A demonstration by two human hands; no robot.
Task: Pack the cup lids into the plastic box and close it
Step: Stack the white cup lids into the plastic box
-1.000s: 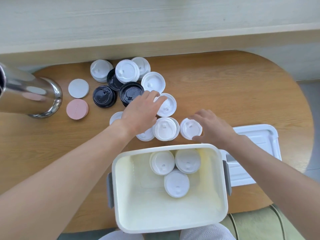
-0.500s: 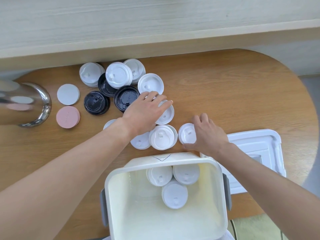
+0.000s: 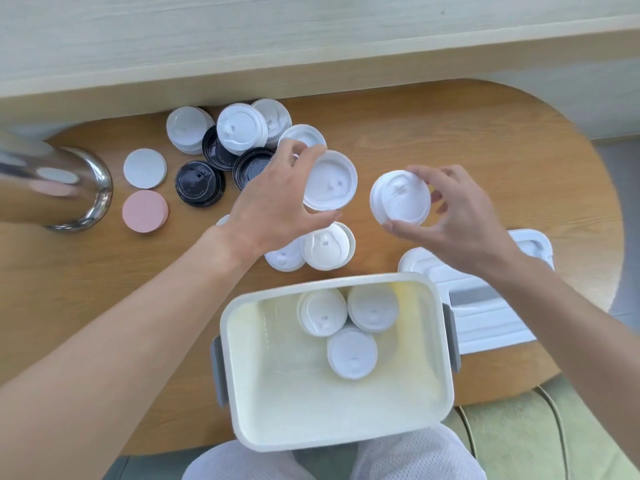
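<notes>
Both hands have come up off the surface (image 3: 485, 140) since a second ago, and each now carries a white lid that then lay flat among the others. The left hand (image 3: 273, 206), at the middle of the frame, holds a lid (image 3: 332, 181) tilted up, thumb under its lower rim and fingers (image 3: 298, 150) curled over the upper edge. The right hand (image 3: 450, 216), just right of centre, pinches what looks like a small stack of white lids (image 3: 400, 197) between thumb below and fingers (image 3: 433, 178) spread round the far rim. So both sets of fingers are clamped on lids, neither wide apart.

That likely means the next two loads are on their way to the plastic box (image 3: 446, 382), which sits open at the lower middle with three white lids (image 3: 351, 351) already on its floor. Its cover (image 3: 485, 313) lies to the right, partly under the right forearm. More white and black lids (image 3: 197, 183) wait in the upper-left cluster and just above the box, so packing appears well short of done and closing is not yet due.
</notes>
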